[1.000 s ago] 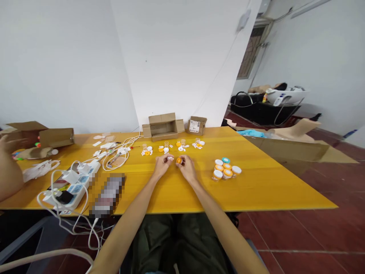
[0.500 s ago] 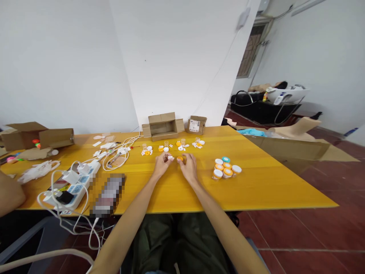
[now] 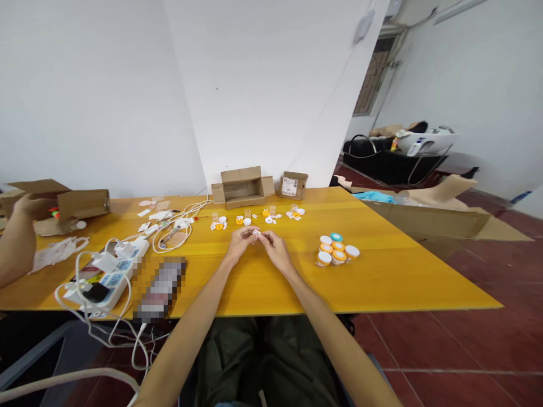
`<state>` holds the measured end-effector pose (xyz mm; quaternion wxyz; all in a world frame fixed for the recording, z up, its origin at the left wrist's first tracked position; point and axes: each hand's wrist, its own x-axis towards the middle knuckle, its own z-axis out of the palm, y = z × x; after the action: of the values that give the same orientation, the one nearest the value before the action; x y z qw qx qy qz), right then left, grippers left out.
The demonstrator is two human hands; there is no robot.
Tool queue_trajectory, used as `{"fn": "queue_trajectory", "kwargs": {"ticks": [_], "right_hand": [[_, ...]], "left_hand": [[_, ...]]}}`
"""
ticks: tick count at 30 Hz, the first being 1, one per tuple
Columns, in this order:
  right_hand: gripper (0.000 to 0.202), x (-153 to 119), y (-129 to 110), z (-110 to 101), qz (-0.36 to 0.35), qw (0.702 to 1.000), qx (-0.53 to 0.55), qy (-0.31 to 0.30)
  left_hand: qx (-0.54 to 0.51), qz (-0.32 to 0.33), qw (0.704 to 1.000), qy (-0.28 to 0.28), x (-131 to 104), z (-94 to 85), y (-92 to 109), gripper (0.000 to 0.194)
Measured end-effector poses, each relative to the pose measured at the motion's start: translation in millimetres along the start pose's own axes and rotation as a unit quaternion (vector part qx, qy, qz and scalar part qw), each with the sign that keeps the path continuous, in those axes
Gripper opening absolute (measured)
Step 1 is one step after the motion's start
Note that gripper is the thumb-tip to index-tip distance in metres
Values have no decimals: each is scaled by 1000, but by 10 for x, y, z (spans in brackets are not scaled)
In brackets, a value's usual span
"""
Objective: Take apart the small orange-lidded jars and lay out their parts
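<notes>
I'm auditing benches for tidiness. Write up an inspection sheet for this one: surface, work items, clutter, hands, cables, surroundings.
Surface: yellow-brown table, wood-look top.
Work items: small white pieces, held; four groups of parts in a row beyond them; seven lidded jars to the right.
Clutter: pixelated device and crumpled plastic bag at left; two cartons at the back.
Hands: left hand holds the small white pieces; right hand meets it there, its own grip unclear.
Cables: white cables tangle around a power strip and hang past the near edge.
Surroundings: white wall, red tiled floor; a co-worker's arm at an open carton, far left.
</notes>
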<state>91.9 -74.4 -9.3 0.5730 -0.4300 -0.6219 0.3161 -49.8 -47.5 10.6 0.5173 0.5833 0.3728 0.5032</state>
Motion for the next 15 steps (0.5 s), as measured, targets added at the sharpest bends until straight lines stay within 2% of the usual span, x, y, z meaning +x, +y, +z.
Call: {"fn": "queue_trajectory", "kwargs": {"ticks": [8, 15], "right_hand": [[31, 15, 60, -20, 7, 1000, -12, 22], [37, 9, 78, -24, 11, 999, -52, 0]], "left_hand": [[-51, -38, 998, -29, -1, -22, -11, 34], [-26, -26, 999, -12, 15, -12, -27, 34]]}}
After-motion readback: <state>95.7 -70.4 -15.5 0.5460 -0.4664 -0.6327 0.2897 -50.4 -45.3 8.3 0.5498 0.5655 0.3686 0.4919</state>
